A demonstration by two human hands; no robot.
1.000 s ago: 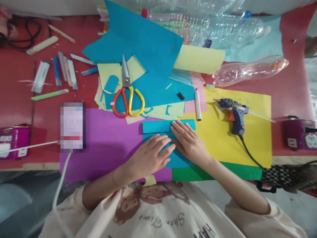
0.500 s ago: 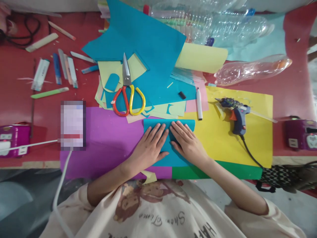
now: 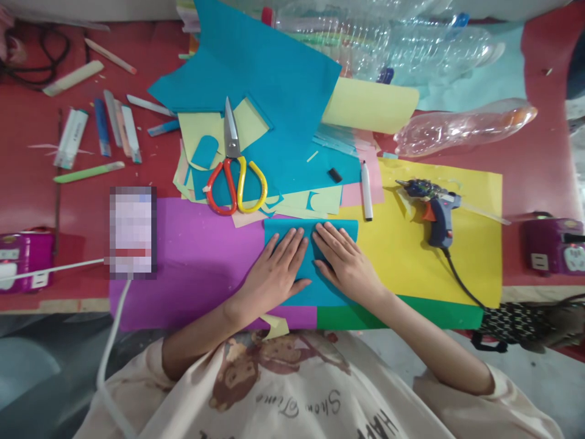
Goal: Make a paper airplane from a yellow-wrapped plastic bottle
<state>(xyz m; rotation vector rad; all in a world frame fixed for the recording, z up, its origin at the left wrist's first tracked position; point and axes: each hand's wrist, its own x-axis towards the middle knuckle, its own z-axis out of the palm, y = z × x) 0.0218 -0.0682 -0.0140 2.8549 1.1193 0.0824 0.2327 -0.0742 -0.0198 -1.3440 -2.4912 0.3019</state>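
Two hands [image 3: 280, 265], one pair of scissors [image 3: 232, 146], one glue gun [image 3: 439, 222], one phone [image 3: 132, 228], two socket boxes [image 3: 546, 244], one black cap [image 3: 335, 175].

left hand [image 3: 276, 268] and right hand [image 3: 346, 266] both palm-down on a blue sheet [image 3: 320, 294], scissors [image 3: 232, 146] lying on paper scraps [image 3: 250, 125] beyond them, glue gun [image 3: 440, 221] sitting on the yellow sheet [image 3: 479, 259]

A craft work area is indicated. The red-topped table [image 3: 507, 137] is covered with coloured sheets [image 3: 315, 292] and offcuts [image 3: 326, 199]. Scissors [image 3: 232, 148], a marker [image 3: 367, 192] and a corded glue gun [image 3: 439, 219] are laid out; clear plastic bottles [image 3: 439, 58] are gathered at the far edge. The building type cannot be determined.
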